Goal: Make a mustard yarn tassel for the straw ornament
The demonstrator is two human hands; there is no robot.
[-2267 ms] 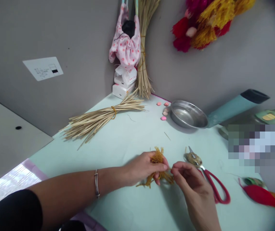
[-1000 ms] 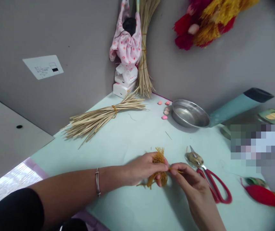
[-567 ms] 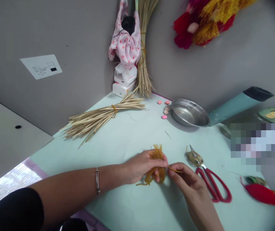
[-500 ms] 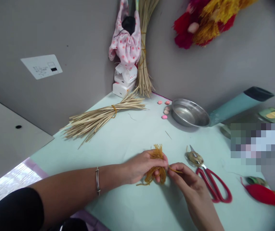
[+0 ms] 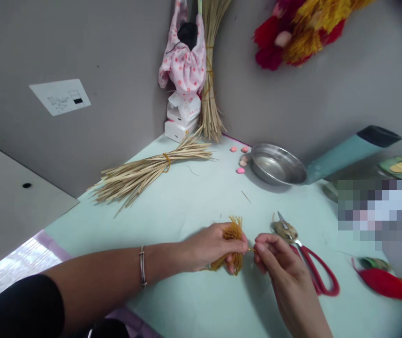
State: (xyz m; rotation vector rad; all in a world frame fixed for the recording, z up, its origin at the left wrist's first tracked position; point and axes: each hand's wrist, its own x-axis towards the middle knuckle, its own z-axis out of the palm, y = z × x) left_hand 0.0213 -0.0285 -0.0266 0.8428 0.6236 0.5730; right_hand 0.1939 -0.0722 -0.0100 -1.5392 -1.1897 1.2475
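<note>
My left hand [image 5: 218,246] is closed around a mustard-yellow yarn tassel [image 5: 235,230], whose frayed ends stick out above and below the fingers. To its right, my right hand [image 5: 278,265] pinches a strand of yellow yarn [image 5: 251,249] that runs across the short gap from the tassel. Most of the strand is hidden by the fingertips. Just beyond my right hand lie red-handled scissors [image 5: 313,267], with a small greenish-brown woven piece [image 5: 285,231] on their blades.
A tied straw bundle [image 5: 151,173] lies at the back left. Farther right are a steel bowl [image 5: 278,164], small pink beads [image 5: 240,170], a needle-like sliver [image 5: 246,196] and a teal bottle [image 5: 348,152]. A red tassel [image 5: 383,283] rests at the right. Tissue packs [image 5: 181,129] stand in the corner.
My right hand has moved slightly right, away from my left hand, drawing the yarn strand out between them. The tassel has tilted and shifted a little to the right in my left hand.
</note>
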